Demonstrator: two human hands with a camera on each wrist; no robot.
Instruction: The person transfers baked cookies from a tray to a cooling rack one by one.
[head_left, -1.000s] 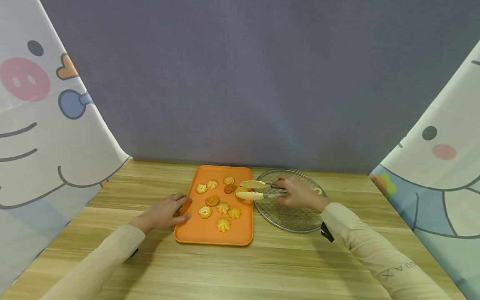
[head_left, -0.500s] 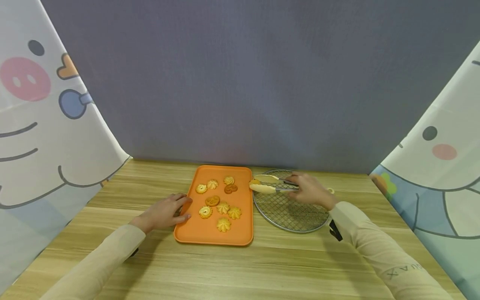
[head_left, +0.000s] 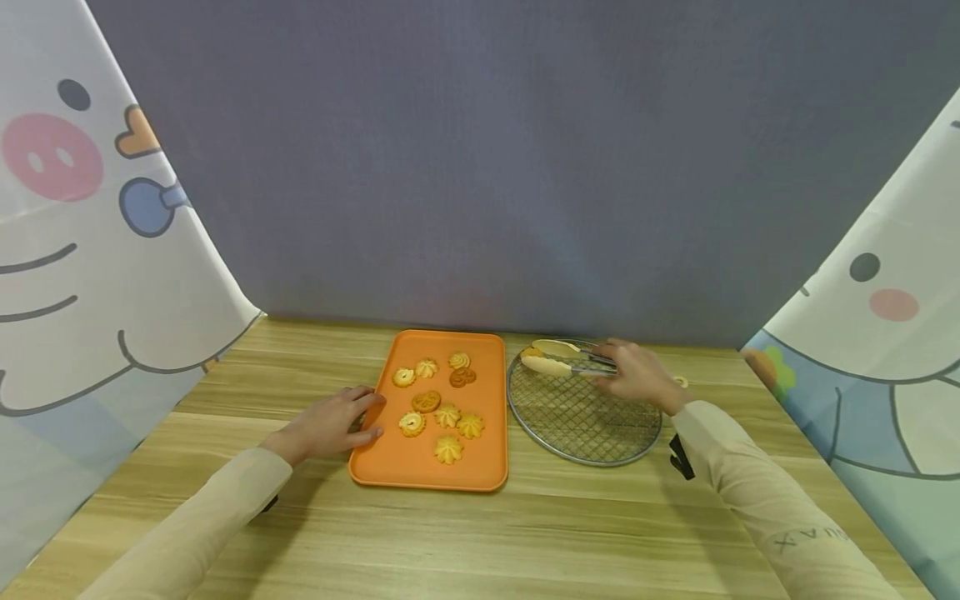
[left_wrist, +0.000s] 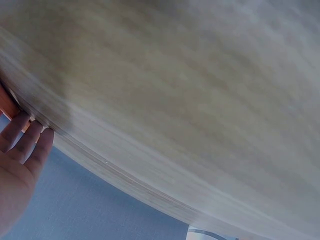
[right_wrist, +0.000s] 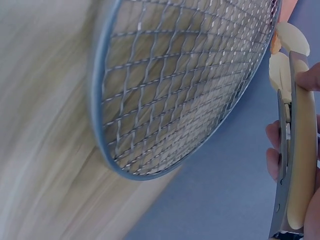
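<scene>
My right hand (head_left: 637,377) grips a pair of tongs (head_left: 577,369) with cream tips and metal arms. Between the tips is a small golden cookie (head_left: 532,353), partly hidden, above the far left part of a round wire rack (head_left: 588,429). In the right wrist view, fingers and thumb lie along the handles of the tongs (right_wrist: 300,145). My left hand (head_left: 330,425) rests at the left edge of an orange tray (head_left: 405,467), fingers loosely extended and touching its rim. Several cookies (head_left: 447,416) lie on the tray, pale yellow and brown.
Tray and rack stand side by side on a wood-grain table (head_left: 450,542). A grey cloth wall (head_left: 480,167) rises behind them. Printed cartoon curtains (head_left: 112,275) hang on both sides.
My right hand has moved right, carrying the tongs and the cookie from the tray's right edge to above the rack. The left hand and tray have stayed in place.
</scene>
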